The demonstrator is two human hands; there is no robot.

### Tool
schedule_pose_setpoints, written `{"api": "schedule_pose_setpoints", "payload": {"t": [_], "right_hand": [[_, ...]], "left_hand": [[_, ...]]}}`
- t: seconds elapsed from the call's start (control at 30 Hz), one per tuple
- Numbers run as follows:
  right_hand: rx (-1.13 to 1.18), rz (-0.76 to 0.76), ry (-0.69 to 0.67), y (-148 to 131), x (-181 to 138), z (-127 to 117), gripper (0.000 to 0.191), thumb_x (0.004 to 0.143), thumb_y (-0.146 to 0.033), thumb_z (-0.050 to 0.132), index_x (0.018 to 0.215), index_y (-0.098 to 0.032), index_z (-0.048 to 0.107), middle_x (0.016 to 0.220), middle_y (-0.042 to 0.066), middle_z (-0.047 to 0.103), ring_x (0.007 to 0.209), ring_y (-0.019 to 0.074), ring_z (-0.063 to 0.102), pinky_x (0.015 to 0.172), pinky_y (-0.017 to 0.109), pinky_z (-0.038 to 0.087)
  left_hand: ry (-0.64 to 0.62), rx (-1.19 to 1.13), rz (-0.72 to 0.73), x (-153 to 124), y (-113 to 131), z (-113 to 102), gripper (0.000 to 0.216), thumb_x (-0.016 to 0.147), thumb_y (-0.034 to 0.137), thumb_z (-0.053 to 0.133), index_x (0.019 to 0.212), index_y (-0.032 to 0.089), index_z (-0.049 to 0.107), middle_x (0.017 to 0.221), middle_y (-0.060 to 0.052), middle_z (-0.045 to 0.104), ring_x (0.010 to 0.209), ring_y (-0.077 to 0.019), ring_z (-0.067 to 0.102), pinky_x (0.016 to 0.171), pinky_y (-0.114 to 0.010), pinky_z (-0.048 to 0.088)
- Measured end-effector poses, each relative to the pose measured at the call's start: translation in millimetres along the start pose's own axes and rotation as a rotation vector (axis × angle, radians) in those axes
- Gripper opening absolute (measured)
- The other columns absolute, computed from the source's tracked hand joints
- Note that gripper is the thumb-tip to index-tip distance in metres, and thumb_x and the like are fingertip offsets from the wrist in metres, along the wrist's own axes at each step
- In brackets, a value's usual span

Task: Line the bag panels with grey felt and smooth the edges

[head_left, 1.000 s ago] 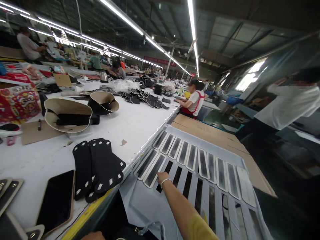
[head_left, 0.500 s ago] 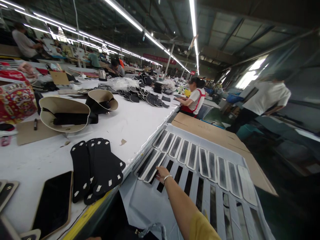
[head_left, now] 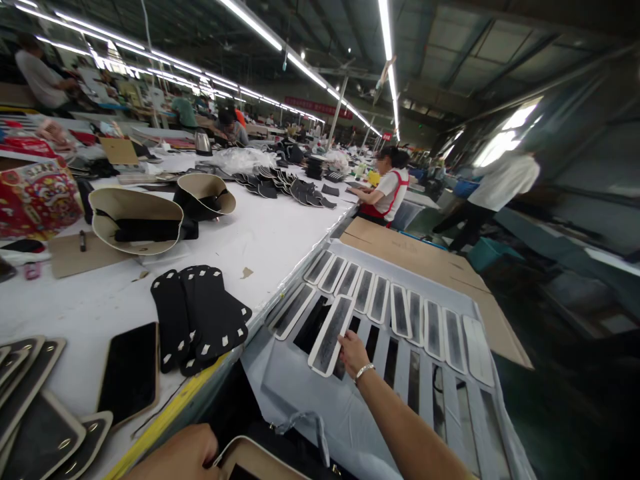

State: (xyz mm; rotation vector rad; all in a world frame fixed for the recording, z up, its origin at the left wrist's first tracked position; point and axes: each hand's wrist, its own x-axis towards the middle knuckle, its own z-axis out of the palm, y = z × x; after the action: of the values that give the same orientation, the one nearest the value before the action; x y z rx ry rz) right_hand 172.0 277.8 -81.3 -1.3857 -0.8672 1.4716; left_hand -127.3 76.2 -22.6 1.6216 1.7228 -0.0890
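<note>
Your right hand (head_left: 353, 355) pinches a white-bordered dark strip (head_left: 331, 337) by its edge; I cannot tell how your left hand (head_left: 181, 455) grips.

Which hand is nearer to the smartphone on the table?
Left: the left hand is just below the smartphone in view; the right hand is farther right, holding a white-edged strip.

Illumination: overhead linear tube lights (head_left: 250, 25), clipped to white, run in rows toward the far end of the white counter (head_left: 270, 243). A window (head_left: 521, 115) beyond the counter's right edge shows as blown-out daylight. The counter's top is evenly bright; its glossy right edge carries thin glare. The roof (head_left: 465, 53) is dim. Distant detail is soft; wide-angle stretching distorts the frame margins.
</note>
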Motion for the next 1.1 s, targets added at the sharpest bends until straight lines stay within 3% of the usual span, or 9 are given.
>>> {"api": "schedule_pose_setpoints", "payload": {"t": [0.17,0.4,0.57,0.77,0.87,1.1], "right_hand": [[0.043,-0.128,-0.200,-43,-55,5,0.031,0.064,-0.031,0.066,0.092,-0.022,0.055,0.079,0.001,0.065,0.075,0.0184,0.063,0.064,0.028,0.051],[0.029,-0.206,-0.341,-104,-109,1,0.034,0.065,-0.029,0.060,0.098,-0.021,0.056,0.084,0.004,0.068,0.081,0.0224,0.064,0.067,0.031,0.051],[-0.052,-0.159,-0.365,-110,-154,-7,0.037,0.066,-0.024,0.053,0.102,-0.016,0.058,0.084,0.004,0.069,0.078,0.0227,0.064,0.064,0.030,0.051],[0.025,-0.170,-0.454,-115,-200,-15,0.041,0.069,-0.022,0.053,0.110,-0.018,0.058,0.093,0.002,0.068,0.080,0.0189,0.063,0.068,0.027,0.050],[0.039,-0.161,-0.515,-117,-217,-18,0.038,0.069,-0.021,0.057,0.107,-0.018,0.060,0.091,0.002,0.067,0.075,0.0153,0.062,0.068,0.024,0.049],[-0.071,-0.142,-0.654,-106,-236,-9,0.037,0.072,-0.019,0.059,0.109,-0.021,0.058,0.090,0.001,0.065,0.073,0.0138,0.060,0.067,0.024,0.048]], "left_hand": [[0.001,-0.045,0.020,-8,3,-4,0.018,0.061,0.035,0.051,0.059,0.018,0.045,0.054,0.002,0.048,0.055,-0.0138,0.047,0.048,-0.023,0.031],[-0.104,-0.116,-0.039,-26,24,-18,0.017,0.060,0.034,0.050,0.053,0.019,0.047,0.042,0.003,0.040,0.033,-0.0120,0.036,0.037,-0.024,0.026],[0.001,-0.063,0.072,-35,21,-21,0.026,0.066,0.040,0.053,0.053,0.016,0.053,0.047,0.002,0.042,0.045,-0.0115,0.040,0.044,-0.025,0.025],[-0.098,-0.112,0.119,-40,9,-20,0.046,0.068,0.063,0.053,0.061,0.017,0.053,0.052,0.003,0.038,0.048,-0.0105,0.035,0.046,-0.025,0.026],[-0.152,-0.160,0.076,-43,9,-19,0.054,0.069,0.071,0.046,0.063,0.017,0.050,0.052,0.002,0.038,0.045,-0.0107,0.037,0.043,-0.024,0.028],[-0.117,-0.242,0.063,-46,6,-14,0.059,0.077,0.071,0.029,0.058,0.018,0.047,0.052,-0.001,0.042,0.042,-0.0117,0.042,0.045,-0.025,0.034]]}}
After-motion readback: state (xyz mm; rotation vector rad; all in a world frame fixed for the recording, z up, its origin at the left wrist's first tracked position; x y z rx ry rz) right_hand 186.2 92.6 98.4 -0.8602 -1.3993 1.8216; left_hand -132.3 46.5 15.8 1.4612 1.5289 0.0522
